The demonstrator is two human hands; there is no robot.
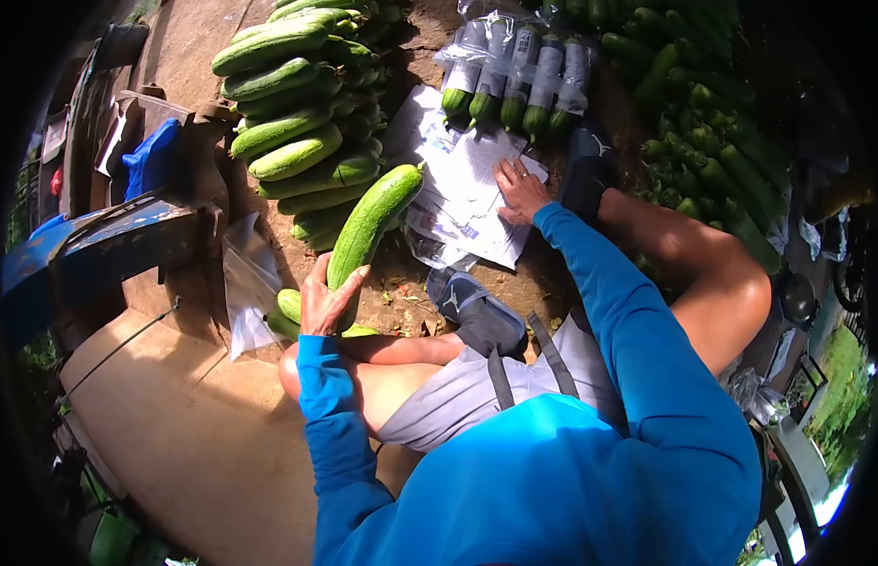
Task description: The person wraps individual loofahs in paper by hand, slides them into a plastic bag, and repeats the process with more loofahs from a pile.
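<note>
My left hand (pixel 328 298) is wrapped round the lower end of a large green cucumber (pixel 374 219), which tilts up to the right. On the stack of printed paper sheets (pixel 465 179) rests my right hand (pixel 522 191), its fingers spread over the right part of the sheets with nothing seen in them. Just above the paper lies a row of several cucumbers wrapped in printed paper and clear plastic (pixel 517 80), their green ends bare and pointing toward me.
A tall pile of cucumbers (pixel 293 141) stands left of the paper. More green cucumbers (pixel 712 160) lie at the right. Clear plastic bags (pixel 250 283) and a blue metal frame (pixel 99 247) are at the left. My crossed legs are below the sheets.
</note>
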